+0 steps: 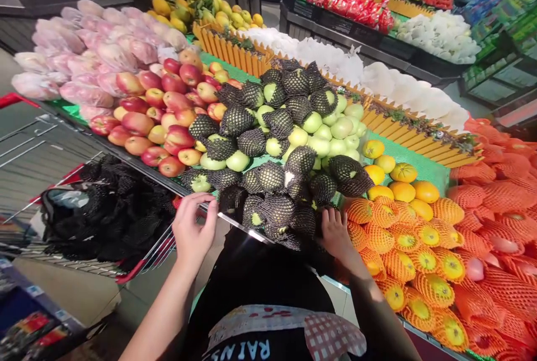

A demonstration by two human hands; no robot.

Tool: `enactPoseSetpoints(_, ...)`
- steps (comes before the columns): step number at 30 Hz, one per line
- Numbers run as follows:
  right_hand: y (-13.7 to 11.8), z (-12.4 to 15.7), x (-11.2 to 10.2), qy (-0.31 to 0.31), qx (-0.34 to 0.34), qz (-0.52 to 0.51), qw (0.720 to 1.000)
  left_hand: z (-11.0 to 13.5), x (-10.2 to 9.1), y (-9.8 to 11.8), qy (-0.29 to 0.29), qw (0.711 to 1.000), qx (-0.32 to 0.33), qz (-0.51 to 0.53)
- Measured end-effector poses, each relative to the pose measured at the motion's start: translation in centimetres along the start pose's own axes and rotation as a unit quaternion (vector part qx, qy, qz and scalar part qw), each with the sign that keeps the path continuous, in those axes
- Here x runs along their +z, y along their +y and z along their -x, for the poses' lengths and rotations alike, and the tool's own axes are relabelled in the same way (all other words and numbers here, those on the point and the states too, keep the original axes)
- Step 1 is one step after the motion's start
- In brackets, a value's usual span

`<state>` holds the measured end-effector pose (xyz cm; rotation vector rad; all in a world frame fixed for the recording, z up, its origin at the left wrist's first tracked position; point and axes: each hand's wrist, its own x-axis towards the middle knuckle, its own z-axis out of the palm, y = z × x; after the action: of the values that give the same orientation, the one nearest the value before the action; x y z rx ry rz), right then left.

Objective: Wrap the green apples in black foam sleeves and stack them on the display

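My left hand [196,228] is at the front edge of the display stand [168,184], fingers loosely bent and thumb apart, with nothing seen in it. Just beyond it lies a green fruit in a black net sleeve [200,182]. My right hand [335,233] rests with fingers stretched forward beside the front of the netted pile, near a dark sleeve [304,218]; its thumb side is partly in shadow. Between my hands is a heap of black-netted fruit [271,210]. Behind it are bare green fruits [321,145], some partly sleeved.
Red apples [176,103] and pink wrapped fruit [113,42] lie left. Orange-netted yellow fruit [419,257] and red-netted fruit [503,204] lie right. A cart [146,254] at lower left holds black net sleeves [104,210]. Yellow picket fences [411,131] cross the stand behind.
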<state>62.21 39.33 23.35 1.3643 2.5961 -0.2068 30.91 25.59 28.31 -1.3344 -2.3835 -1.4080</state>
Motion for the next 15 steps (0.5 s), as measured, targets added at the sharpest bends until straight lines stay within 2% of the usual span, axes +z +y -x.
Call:
enactPoseSetpoints(3, -1.0, 0.7, 0.9, 0.033, -0.002, 0.021, 0.999, -0.5, -2.5, -5.5, 0.045, 0.986, -0.074, -0.146)
enactPoseSetpoints(5, -1.2, 1.0, 1.4, 0.061, 0.005, 0.006, 0.998, -0.9, -4.3, -10.2, 0.041, 0.957, -0.143, -0.250)
enactPoseSetpoints(6, -1.0, 1.2, 1.6, 0.076, 0.005, -0.014, 0.997, -1.0, -5.1, -12.7, 0.020, 0.934, -0.201, -0.293)
enactPoseSetpoints(8, -0.4, 1.7, 1.7, 0.112, -0.010, -0.078, 0.991, -0.9, -6.2, -17.4, -0.062, 0.871, -0.335, -0.353)
enactPoseSetpoints(9, -0.1, 2.1, 1.7, 0.132, -0.020, -0.120, 0.984, -0.7, -6.4, -19.5, -0.095, 0.848, -0.377, -0.359)
enactPoseSetpoints(12, 0.0, 3.8, 1.0, 0.202, -0.006, -0.229, 0.952, 0.8, -5.8, -24.1, -0.183, 0.799, -0.453, -0.351)
enactPoseSetpoints(15, -2.1, 5.3, -0.3, 0.275, 0.069, -0.268, 0.921, 2.4, -4.1, -27.1, -0.257, 0.761, -0.491, -0.337)
